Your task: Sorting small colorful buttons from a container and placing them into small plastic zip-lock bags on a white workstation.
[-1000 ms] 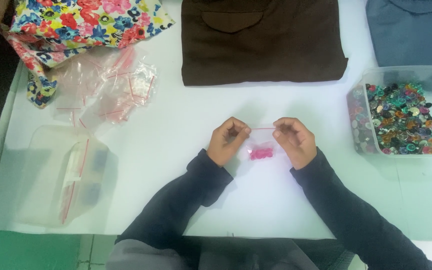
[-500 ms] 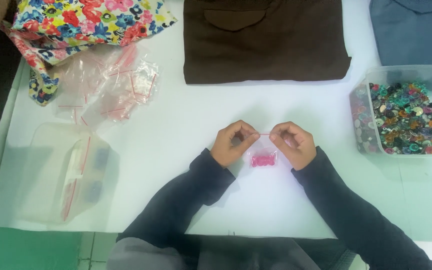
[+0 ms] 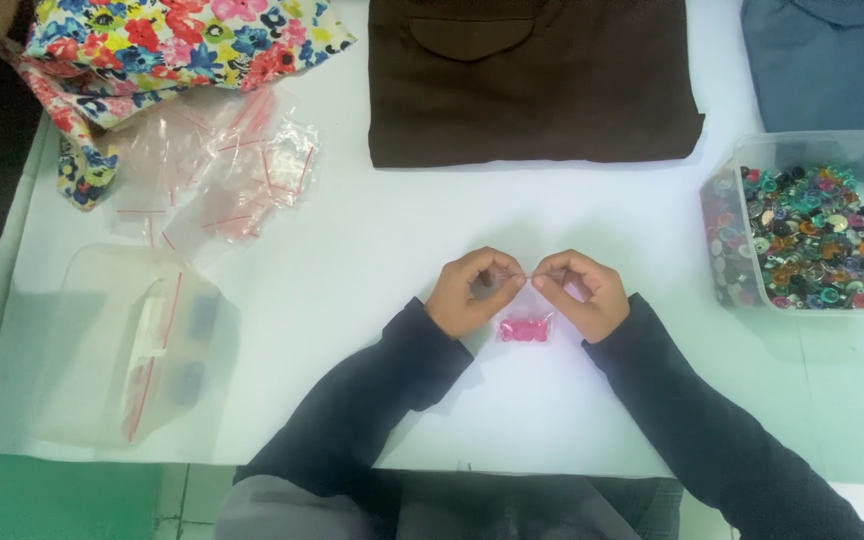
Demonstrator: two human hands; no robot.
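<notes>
Both hands meet at mid-table, the left hand (image 3: 470, 292) and right hand (image 3: 580, 293) pinching opposite ends of the top edge of a small clear plastic zip bag (image 3: 526, 318), which runs left-right between the fingertips with pink buttons (image 3: 525, 331) hanging just below, equally near either hand.

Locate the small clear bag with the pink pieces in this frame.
In the head view, the small clear bag sits low of centre on the white table, pinched at its top edge between the left hand and right hand.
</notes>
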